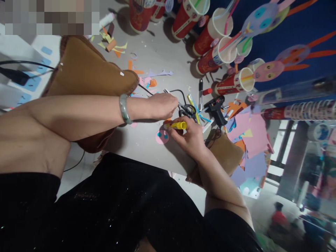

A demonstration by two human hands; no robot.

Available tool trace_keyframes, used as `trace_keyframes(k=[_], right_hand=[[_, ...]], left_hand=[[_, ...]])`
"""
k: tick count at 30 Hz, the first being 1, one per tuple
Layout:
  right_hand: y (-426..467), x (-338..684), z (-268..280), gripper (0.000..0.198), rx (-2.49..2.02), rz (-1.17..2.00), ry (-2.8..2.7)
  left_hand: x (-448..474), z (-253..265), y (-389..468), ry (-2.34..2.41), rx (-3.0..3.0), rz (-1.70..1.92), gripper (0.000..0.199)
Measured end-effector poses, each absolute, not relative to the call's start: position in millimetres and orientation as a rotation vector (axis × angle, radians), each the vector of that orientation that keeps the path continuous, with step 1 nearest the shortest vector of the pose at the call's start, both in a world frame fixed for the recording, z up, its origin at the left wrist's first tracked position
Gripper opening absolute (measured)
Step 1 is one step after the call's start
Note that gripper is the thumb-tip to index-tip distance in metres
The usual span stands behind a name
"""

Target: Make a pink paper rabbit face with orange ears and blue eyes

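Landmark: glue gun (pixel 218 109), black, on bench (pixel 143 148). Yellow marker (pixel 180 125) sits L of gun, bit nearer you. Your R hand (pixel 191 136) has it, fingers clamped on barrel. L hand (pixel 163 106), farther L of gun: fingers curled, can't tell if holding anything.

Handling (est.): marker light, stiff, prob. smooth plastic, maybe slightly slippery; grip mid-barrel, clear of tip. Pink disc (pixel 160 140), L of gun past marker, looks like paper: v. light, bends/creases easily; take by edge.

Looks: marker short, bright yellow, round end facing gun; other end unclear among fingers. Disc round, w/ 2 blue spots. Scissors (pixel 194 109), black handles, just L of gun.
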State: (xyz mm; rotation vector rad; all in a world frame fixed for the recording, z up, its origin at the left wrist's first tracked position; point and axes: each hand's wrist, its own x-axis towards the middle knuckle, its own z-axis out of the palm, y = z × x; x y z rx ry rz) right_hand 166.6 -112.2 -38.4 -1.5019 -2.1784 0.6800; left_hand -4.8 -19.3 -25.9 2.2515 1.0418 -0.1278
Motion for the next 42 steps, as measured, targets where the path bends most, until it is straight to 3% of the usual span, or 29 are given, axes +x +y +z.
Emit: trace_keyframes(k=[16, 23, 42], right_hand=[[-115, 169, -32, 0.005, -1.454, 0.701, -2.191], [-115, 176, -29, 0.009, -1.556, 0.545, -2.076], [-111, 173, -30, 0.008, -1.614, 0.614, -2.094]], left_hand=[[-5, -24, -20, 1.046, 2.241, -0.135, 0.030], [-4, -24, -20, 1.053, 2.244, -0.160, 0.035], [-6, -28, -20, 1.018, 2.266, -0.105, 0.032]])
